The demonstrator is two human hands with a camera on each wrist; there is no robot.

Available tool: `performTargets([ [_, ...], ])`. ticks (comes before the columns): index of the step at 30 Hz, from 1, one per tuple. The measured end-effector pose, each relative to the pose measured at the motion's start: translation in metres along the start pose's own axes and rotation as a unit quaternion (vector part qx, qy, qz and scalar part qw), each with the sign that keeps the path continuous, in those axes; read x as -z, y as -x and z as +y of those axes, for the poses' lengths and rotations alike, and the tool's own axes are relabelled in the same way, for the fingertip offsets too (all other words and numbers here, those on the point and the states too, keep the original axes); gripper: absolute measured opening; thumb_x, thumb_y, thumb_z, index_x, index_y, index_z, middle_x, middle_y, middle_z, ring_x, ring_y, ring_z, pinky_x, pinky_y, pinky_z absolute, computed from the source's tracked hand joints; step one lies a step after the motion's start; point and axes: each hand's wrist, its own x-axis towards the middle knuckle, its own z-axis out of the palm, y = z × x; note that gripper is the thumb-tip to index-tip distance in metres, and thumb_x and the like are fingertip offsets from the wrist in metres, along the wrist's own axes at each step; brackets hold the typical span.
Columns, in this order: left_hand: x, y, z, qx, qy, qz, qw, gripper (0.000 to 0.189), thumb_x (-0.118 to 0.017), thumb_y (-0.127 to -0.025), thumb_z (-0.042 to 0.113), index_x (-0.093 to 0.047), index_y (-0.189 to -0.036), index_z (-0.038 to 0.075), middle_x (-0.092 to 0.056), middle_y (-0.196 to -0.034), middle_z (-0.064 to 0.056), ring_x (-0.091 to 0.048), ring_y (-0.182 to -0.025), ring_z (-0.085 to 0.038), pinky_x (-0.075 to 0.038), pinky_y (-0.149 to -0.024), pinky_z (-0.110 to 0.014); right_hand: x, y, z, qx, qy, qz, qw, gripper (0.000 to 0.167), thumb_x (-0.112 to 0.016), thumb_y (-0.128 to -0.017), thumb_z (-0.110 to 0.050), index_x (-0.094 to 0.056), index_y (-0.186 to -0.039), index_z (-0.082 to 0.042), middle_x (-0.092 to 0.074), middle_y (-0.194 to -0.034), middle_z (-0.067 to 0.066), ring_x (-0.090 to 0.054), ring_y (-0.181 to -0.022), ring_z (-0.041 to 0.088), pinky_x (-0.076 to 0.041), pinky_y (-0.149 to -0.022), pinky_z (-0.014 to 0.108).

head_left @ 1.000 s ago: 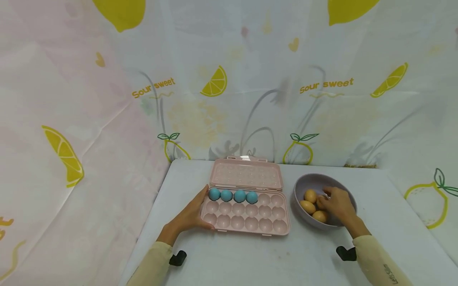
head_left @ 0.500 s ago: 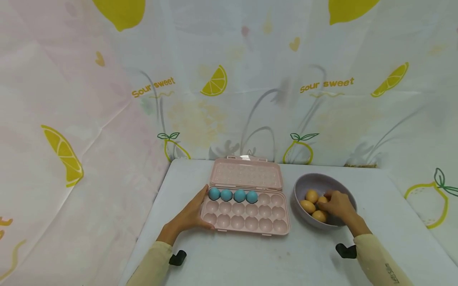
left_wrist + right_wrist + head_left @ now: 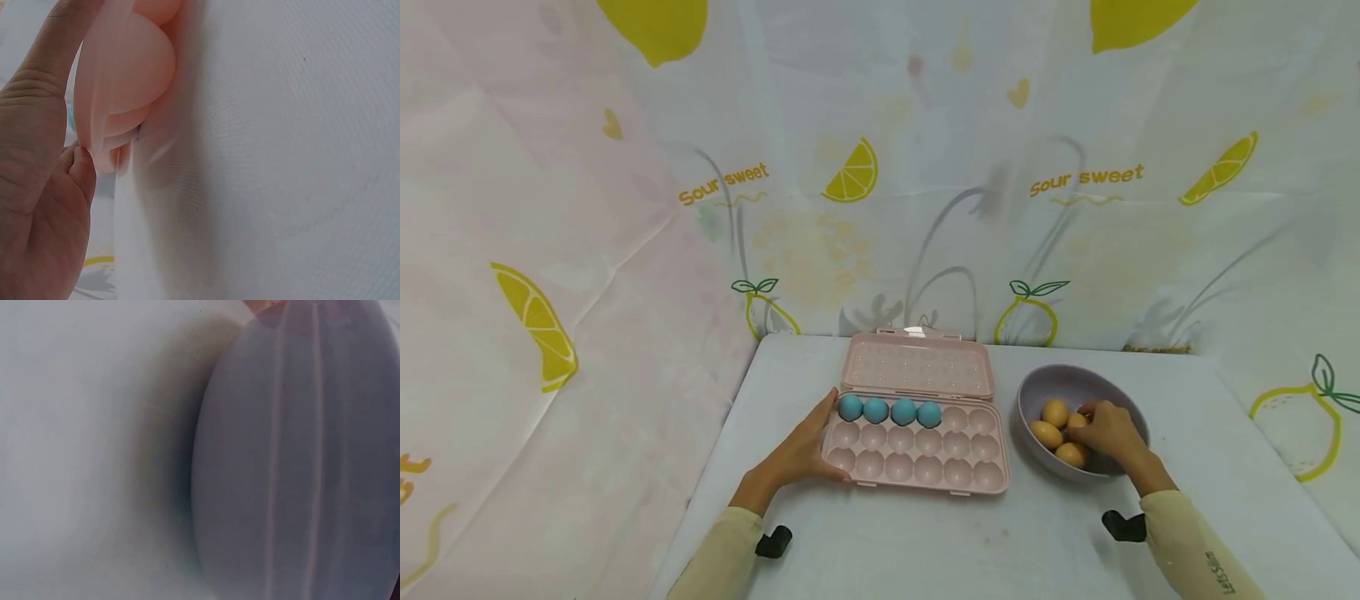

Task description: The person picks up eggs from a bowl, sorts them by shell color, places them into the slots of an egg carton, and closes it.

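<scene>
A pink plastic egg box [image 3: 913, 492] lies with its lid [image 3: 917, 367] folded back. Several blue eggs [image 3: 876, 409] fill the left part of its far row; the other cups hold nothing. Thumb and fingers of my left hand [image 3: 801, 446] grip the box's left end. In the left wrist view the hand [image 3: 47, 200] lies against the box's pink side [image 3: 125, 69]. My right hand [image 3: 1111, 432] reaches into a grey-purple bowl [image 3: 1033, 392] and pinches a brown egg [image 3: 1077, 421]. Other brown eggs [image 3: 1046, 433] lie beside it. The bowl's outer wall [image 3: 294, 456] fills much of the right wrist view.
Everything stands on a white table [image 3: 925, 550] with a lemon-print curtain [image 3: 917, 167] behind and at both sides. The bowl is right of the egg box, with a narrow gap between them. Black wrist mounts [image 3: 773, 542] stick out from both sleeves.
My right fingers have shifted slightly in the bowl and taken hold of a brown egg, which shows more now. A neighbouring egg has moved a little. My left hand and the box stay put.
</scene>
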Motion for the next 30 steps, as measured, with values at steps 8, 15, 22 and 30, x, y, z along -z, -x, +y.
performTargets([
  [8,0.0,0.0,0.0,0.01,-0.001,-0.006,0.9999,0.145,-0.088,-0.052,0.062,-0.005,-0.157,0.006,-0.016,-0.161,-0.01,-0.015,-0.147,-0.023,-0.021,-0.115,-0.044,-0.001,-0.001,0.004,0.011,0.002,0.011,0.9999,0.035,-0.075,-0.072,-0.018,-0.068,-0.093,0.008,-0.065,-0.083,0.016,-0.06,-0.076,0.033,-0.051,-0.067,0.046],
  [15,0.001,0.001,0.002,0.016,0.006,-0.005,0.9998,0.145,-0.089,-0.052,0.062,-0.006,-0.157,0.005,-0.019,-0.161,-0.009,-0.016,-0.147,-0.022,-0.021,-0.115,-0.045,0.001,-0.001,0.002,0.01,-0.001,0.013,0.9999,0.039,-0.077,-0.07,-0.017,-0.066,-0.096,0.009,-0.064,-0.083,0.016,-0.058,-0.073,0.03,-0.049,-0.064,0.042],
  [22,0.002,0.001,0.003,0.008,0.002,-0.001,1.0,0.144,-0.09,-0.052,0.059,-0.007,-0.156,0.003,-0.019,-0.161,-0.012,-0.018,-0.147,-0.026,-0.023,-0.114,-0.049,0.002,-0.001,-0.008,0.015,-0.016,0.056,0.9982,0.045,-0.08,-0.073,-0.016,-0.068,-0.105,0.012,-0.068,-0.099,0.026,-0.063,-0.085,0.037,-0.051,-0.075,0.053],
  [30,0.001,0.0,0.002,0.005,-0.001,-0.005,1.0,0.144,-0.09,-0.053,0.059,-0.007,-0.156,0.003,-0.017,-0.161,-0.011,-0.016,-0.147,-0.025,-0.022,-0.115,-0.046,0.001,-0.003,-0.021,0.06,-0.035,0.143,0.9873,0.033,-0.07,-0.079,-0.008,-0.068,-0.105,0.01,-0.068,-0.098,0.025,-0.063,-0.086,0.039,-0.049,-0.074,0.053],
])
